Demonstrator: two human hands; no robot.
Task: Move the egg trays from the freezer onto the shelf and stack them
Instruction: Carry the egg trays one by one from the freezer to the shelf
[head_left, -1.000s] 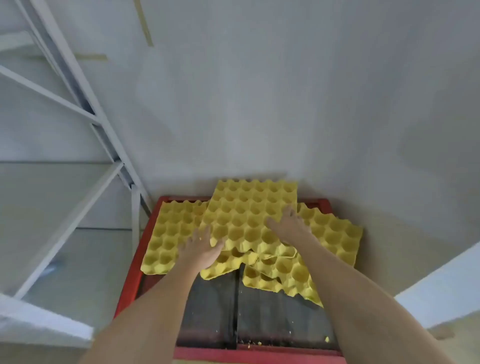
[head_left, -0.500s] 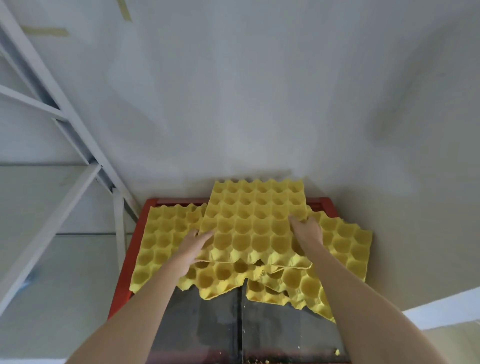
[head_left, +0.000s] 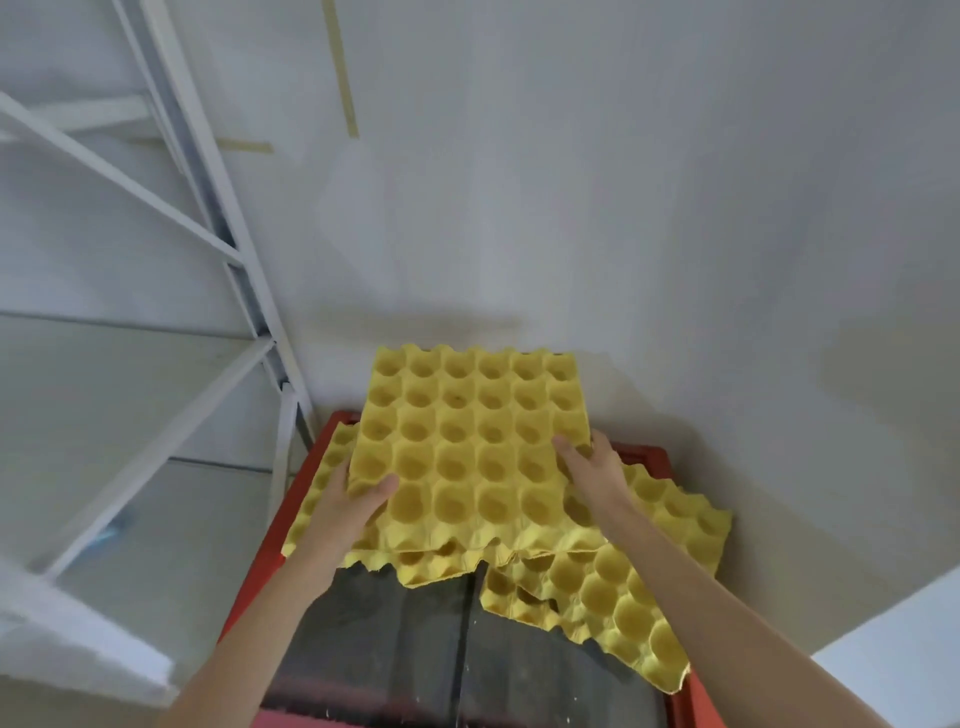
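A yellow egg tray (head_left: 467, 441) is lifted above the red-rimmed chest freezer (head_left: 249, 592), its far edge near the wall. My left hand (head_left: 348, 512) grips its near left corner, thumb on top. My right hand (head_left: 592, 467) grips its right edge. Beneath it lie more yellow trays: one (head_left: 324, 483) on the freezer's left rim, partly hidden, and a torn, tilted one (head_left: 623, 587) on the right, reaching over the dark glass lid (head_left: 415, 649).
A white metal shelf frame (head_left: 223, 244) with slanted braces stands to the left of the freezer. Its pale shelf boards (head_left: 104, 374) are bare. A white wall (head_left: 623, 208) rises right behind the freezer. A white surface edge (head_left: 893, 665) shows at the lower right.
Both hands have closed on the top tray and raised it off the pile. Its near edge now hangs higher above the trays beneath.
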